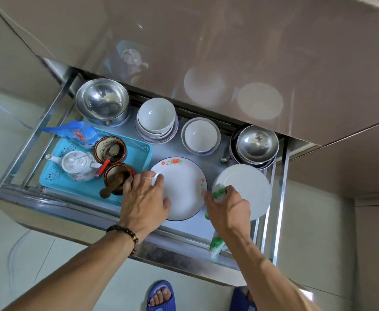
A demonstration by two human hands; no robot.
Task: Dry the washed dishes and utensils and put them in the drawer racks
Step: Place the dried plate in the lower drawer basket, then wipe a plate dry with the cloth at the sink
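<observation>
Drawer (56, 113), pulled out, well stocked: steel bowls (102, 102), white bowls (156, 115), plain plate (249, 187). Floral plate (181, 187) lies flat at front centre; left hand (142, 198) rests on its left rim, fingers spread and fairly straight. Right hand (228, 209) grips a green-white cloth (219, 194) beside the right rim. Stowing looks well advanced; unstowed dishes not visible. Blue tray (137, 158) with teapot (77, 164) and jars crowds the left.

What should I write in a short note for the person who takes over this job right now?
Left hand: fingers rest on the rim of the white flower-printed plate, which lies in the open steel drawer.
Right hand: grips the green-and-white cloth beside the plain white plate stack.
Done: bowls and plates sit in the drawer.
Left: release the flowered plate; whether more dishes wait is not in view.
</observation>
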